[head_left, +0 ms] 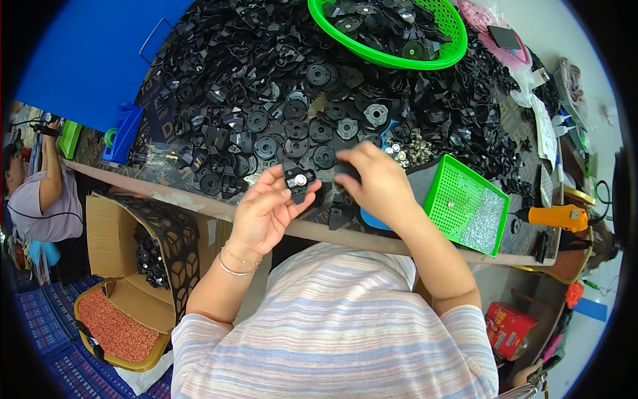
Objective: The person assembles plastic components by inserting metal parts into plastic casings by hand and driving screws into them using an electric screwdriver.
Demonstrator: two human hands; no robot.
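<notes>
My left hand point(261, 211) pinches a small black plastic part point(298, 187) with a shiny round metal piece point(300, 179) set in its middle. To its right, my right hand point(379, 179) is curled with thumb and fingers around a dark plastic piece point(347, 170); its outline is blurred. Beyond both hands, loose black round discs point(265, 147) and other black parts lie heaped over the table. A pale metal-centred part point(376, 115) lies among them. Small shiny metal pieces point(419, 149) are piled just past my right hand.
A green tray point(446, 229) of tiny silvery pieces stands at the table's front right. A green basket point(382, 58) of black parts sits at the back. An orange-handled tool point(558, 217) is at far right. Left of me is an open cardboard box point(103, 236); another person point(46, 193) sits beyond.
</notes>
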